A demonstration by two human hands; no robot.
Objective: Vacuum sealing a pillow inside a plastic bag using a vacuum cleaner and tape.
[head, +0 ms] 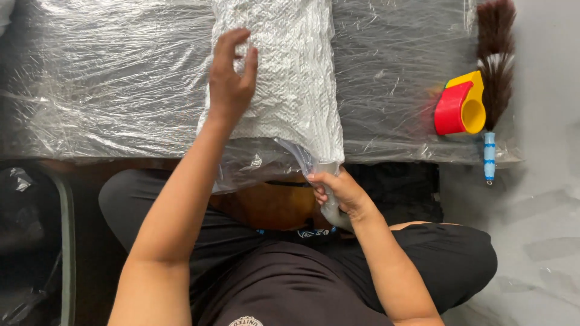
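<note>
Low table (109, 90), wrapped in clear plastic film, spans the top of the view. White textured cloth in a clear bag (290, 78) lies across its middle and hangs over the near edge. Left hand (231, 78): fingers spread loosely, resting on the cloth's left side. Right hand (338, 192): clenched around the bag's gathered end below the table edge. Feather duster (495, 60), far right. Red-and-yellow tape dispenser (459, 107), touching the duster.

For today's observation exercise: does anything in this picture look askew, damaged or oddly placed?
The clear plastic film over the low table is wrinkled and hangs loose at the front edge. The feather duster lies at the table's right edge, its blue handle overhanging. Nothing looks spilled.
</note>
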